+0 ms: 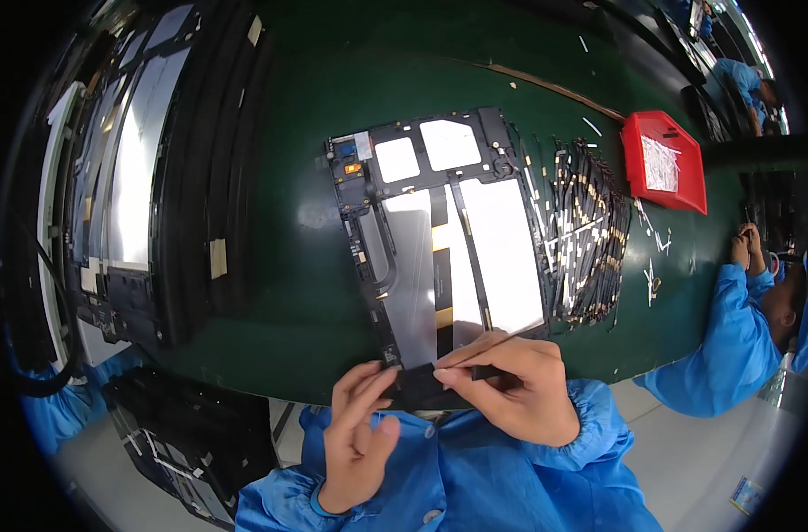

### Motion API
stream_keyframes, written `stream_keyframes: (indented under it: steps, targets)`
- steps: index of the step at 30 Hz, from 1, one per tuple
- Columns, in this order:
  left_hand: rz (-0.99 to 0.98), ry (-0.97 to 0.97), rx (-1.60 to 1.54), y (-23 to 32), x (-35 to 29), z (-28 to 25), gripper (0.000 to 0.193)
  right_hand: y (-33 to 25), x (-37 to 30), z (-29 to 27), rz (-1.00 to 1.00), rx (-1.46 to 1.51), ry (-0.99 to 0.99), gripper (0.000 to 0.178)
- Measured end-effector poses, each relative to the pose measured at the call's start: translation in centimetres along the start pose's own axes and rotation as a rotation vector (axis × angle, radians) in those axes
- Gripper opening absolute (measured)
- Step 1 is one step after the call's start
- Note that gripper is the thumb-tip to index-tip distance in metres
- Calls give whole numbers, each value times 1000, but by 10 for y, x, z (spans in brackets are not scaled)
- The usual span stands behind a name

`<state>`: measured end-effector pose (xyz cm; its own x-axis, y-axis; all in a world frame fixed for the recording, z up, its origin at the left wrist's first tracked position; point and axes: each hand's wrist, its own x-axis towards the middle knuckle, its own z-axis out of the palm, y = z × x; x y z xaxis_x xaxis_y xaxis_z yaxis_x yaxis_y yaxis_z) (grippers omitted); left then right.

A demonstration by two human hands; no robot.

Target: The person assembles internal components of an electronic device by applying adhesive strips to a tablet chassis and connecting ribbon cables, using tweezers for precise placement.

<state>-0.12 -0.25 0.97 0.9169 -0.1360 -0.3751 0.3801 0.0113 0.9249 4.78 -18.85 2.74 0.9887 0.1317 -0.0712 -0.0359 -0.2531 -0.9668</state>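
Observation:
A flat tablet-like device frame (488,253) lies on the green table in front of me, with black edges, bright silver panels and a black strip. My left hand (361,439) is at its lower left corner, fingertips at the edge and thumb apart, holding nothing visible. My right hand (519,386) is pinched over the middle of the lower edge. A thin dark tool (487,372) sits in its fingers; its exact kind is unclear. Whether the fingertips also pinch a small piece is too small to tell.
Right of the device lies a pile of black strip cables (585,239). A red bin (696,173) holds white strips; loose strips lie nearby. Stacked panels (138,177) stand at left, and more dark panels (187,443) sit at lower left. A co-worker in blue (732,337) sits at right.

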Motion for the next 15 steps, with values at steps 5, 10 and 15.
stream_keyframes:
  steps: [5,10,15]
  targets:
    - [-65,-60,-38,7,-6,-1,48,2,5,7,54,-92,-48,10]
    - [-246,-78,-567,0,5,-16,39,3,8,12,43,-151,-45,11]
    - [-111,-107,-419,-5,8,-14,22,1,8,24,-48,-388,-74,13]
